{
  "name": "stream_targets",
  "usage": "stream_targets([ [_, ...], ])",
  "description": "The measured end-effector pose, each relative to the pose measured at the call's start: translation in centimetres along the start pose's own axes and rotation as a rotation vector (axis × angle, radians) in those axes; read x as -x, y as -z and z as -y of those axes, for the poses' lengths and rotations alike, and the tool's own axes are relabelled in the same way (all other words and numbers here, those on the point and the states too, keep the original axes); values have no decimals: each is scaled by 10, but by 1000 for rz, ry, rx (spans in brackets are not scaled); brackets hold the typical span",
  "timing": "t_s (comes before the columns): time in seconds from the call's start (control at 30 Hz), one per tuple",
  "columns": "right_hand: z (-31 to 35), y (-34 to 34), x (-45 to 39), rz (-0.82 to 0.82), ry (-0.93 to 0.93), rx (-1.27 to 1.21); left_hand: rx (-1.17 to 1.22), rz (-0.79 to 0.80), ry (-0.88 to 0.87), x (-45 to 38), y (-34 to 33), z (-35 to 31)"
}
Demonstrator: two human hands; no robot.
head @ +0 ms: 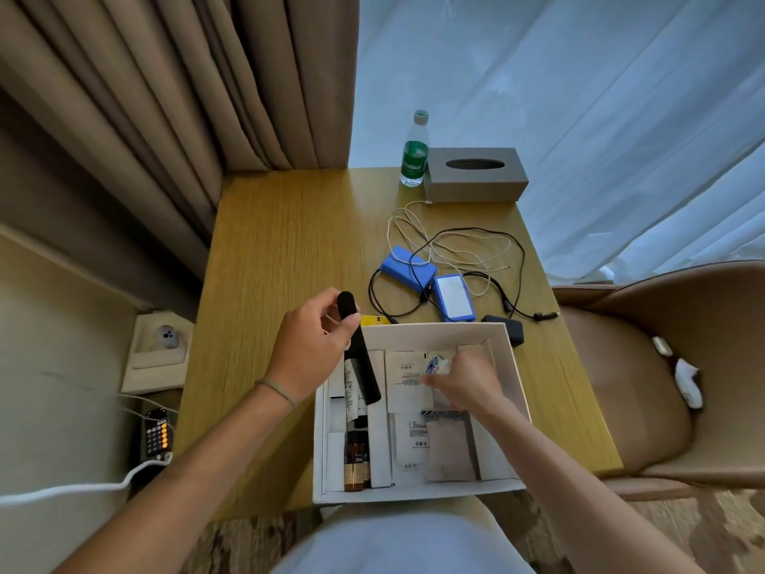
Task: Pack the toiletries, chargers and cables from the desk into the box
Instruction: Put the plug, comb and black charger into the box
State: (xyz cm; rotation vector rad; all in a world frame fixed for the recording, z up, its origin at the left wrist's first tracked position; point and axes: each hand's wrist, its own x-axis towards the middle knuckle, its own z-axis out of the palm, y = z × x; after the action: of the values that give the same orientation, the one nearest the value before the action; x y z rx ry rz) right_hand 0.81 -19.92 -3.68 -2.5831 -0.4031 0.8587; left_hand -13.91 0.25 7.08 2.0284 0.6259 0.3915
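Observation:
An open white box (pixel 511 379) stands at the desk's near edge, holding white sachets, small white cartons and brown bottles (pixel 357 459). My left hand (pixel 310 345) grips a black comb (pixel 362 358) by its handle, its toothed end angled down into the box's left side. My right hand (pixel 465 381) is inside the box and pinches a small white packet with a blue and red print (pixel 434 363). Behind the box lie two blue chargers (pixel 407 268) (pixel 454 298), tangled black and white cables (pixel 455 250) and a black adapter (pixel 507 327).
A green-labelled water bottle (pixel 415 153) and a grey tissue box (pixel 476 174) stand at the desk's far edge. A yellow item (pixel 374 321) peeks out behind the box. A tan chair (pixel 662 366) sits to the right, curtains hang behind, and a remote (pixel 156 435) lies lower left.

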Motion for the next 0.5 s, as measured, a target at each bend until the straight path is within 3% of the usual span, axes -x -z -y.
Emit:
stream_targets([
  [0.37,15,11,11,-109,19,602,-73,137,27,16,-4,7],
  [0.43,26,14,20,-56,122,403,-75,166,35,17,-7,7],
  [0.5,40,12,37,146,252,-1,-65,182,59,17,-11,6],
])
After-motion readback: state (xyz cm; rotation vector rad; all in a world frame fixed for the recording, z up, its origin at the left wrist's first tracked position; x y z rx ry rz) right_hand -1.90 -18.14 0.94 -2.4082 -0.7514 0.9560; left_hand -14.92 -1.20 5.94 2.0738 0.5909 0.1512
